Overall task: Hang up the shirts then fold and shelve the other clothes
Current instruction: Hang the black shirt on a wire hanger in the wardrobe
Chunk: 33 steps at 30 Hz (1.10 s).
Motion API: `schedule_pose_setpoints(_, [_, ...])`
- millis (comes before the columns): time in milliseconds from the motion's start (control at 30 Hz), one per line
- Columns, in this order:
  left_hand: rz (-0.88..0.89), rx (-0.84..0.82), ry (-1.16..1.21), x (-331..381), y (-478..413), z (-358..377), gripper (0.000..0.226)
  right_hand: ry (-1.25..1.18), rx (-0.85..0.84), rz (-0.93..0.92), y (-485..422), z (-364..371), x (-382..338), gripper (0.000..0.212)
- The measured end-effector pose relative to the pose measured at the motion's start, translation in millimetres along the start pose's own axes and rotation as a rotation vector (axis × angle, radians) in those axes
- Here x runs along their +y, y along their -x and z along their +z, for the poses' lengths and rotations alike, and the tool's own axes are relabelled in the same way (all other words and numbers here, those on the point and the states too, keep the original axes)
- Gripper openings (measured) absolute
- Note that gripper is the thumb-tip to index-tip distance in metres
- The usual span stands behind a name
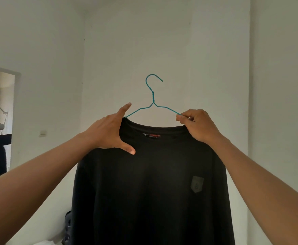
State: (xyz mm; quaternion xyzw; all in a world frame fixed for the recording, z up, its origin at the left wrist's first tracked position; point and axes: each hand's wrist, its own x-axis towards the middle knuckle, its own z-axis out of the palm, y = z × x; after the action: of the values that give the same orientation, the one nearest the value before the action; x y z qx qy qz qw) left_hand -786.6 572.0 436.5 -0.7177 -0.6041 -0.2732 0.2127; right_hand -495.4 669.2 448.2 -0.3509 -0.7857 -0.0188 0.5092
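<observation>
Step 1, hanging: shirt (pixel 150 183) is held up before a wall (pixel 144 41), already threaded on the hanger (pixel 153 98). Left hand (pixel 109 131) is laid flat on one shoulder, fingers straight. Right hand (pixel 197 126) is pinched on the hanger wire at the collar. Next, likely: shoulders seated, hook carried to a hanging place; none is seen.

Both arms reach forward, left grip (pixel 109 131) flat with thumb spread, right grip (pixel 196 125) curled in a pinch

Shirt (pixel 151 183) hangs on hanger (pixel 153 97), before wall (pixel 215 50). Left hand (pixel 109 133) at its left shoulder, right hand (pixel 197 125) at its right.
</observation>
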Motion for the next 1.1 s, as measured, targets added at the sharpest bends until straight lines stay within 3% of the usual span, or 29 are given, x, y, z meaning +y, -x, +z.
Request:
schedule_pose_setpoints(167, [-0.126, 0.101, -0.024, -17.1, 8.2, -1.5, 0.146, -0.024, 0.062, 0.076, -1.0, -15.1, 8.7, 0.031])
schedule_pose_setpoints(267, [-0.145, 0.069, -0.082, -38.1, 21.0, -1.6, 0.130, -0.019, 0.058, 0.088, 3.0, -25.2, 15.3, 0.030])
schedule_pose_setpoints(400, [0.008, 0.191, -0.103, -33.2, 18.0, 5.7, 0.098, -0.031, 0.004, 0.079, 4.5, -15.5, 13.0, 0.027])
schedule_pose_setpoints(500, [0.146, 0.179, -0.006, -11.6, 8.8, 8.7, 0.081, -0.064, -0.018, 0.079, 2.8, -5.7, 8.3, 0.027])
schedule_pose_setpoints(667, [0.209, 0.131, -0.143, -0.6, 6.8, 8.4, 0.095, -0.092, 0.021, 0.013, 9.4, -7.2, 7.8, 0.027])
schedule_pose_setpoints(800, [0.172, 0.064, -0.173, -4.0, 9.0, 4.4, 0.117, -0.015, 0.060, -0.232, 20.8, -8.9, 13.2, 0.046])
schedule_pose_setpoints(900, [0.150, 0.095, -0.193, -6.6, 8.8, 0.6, 0.120, 0.243, 0.024, -0.374, 24.7, -11.3, 13.1, 0.082])
schedule_pose_setpoints(967, [0.139, 0.113, -0.210, -8.8, 11.1, -4.0, 0.119, 0.397, -0.017, -0.382, 25.0, -12.4, 9.7, 0.105])
schedule_pose_setpoints(1100, [0.060, 0.155, -0.190, -14.8, 20.9, -6.3, 0.118, 0.444, -0.040, -0.349, 21.6, -17.8, 2.8, 0.118])
